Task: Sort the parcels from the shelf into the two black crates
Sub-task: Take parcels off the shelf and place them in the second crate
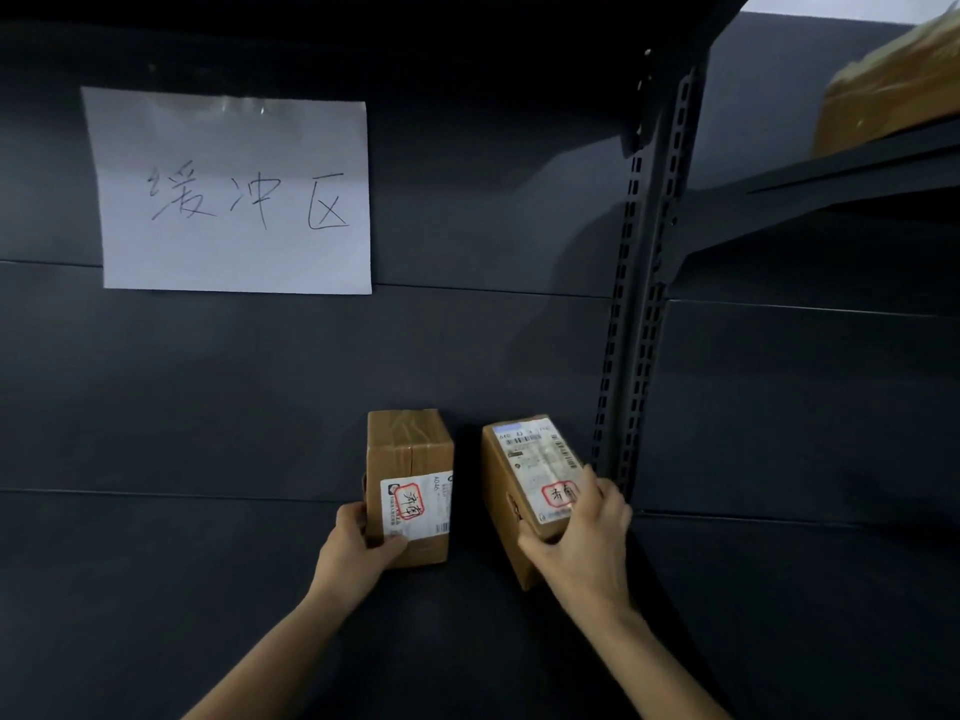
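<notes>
Both hands are gripping parcels: my left hand [358, 548] is curling fingers and thumb round the lower end of the left parcel [410, 454], below and right of the paper sign [234, 194]; my right hand [584, 537] is clasping the tilted right parcel [524, 459], farther right of the sign. Each label is showing a red-circled stamp. Neither black crate is appearing in view. Risk, as I am judging it: one-handed grips near the lower ends are leaving the tops unsupported, so either parcel could be pivoting loose while being carried; the look-alike stamps could be inviting a mis-sort.
</notes>
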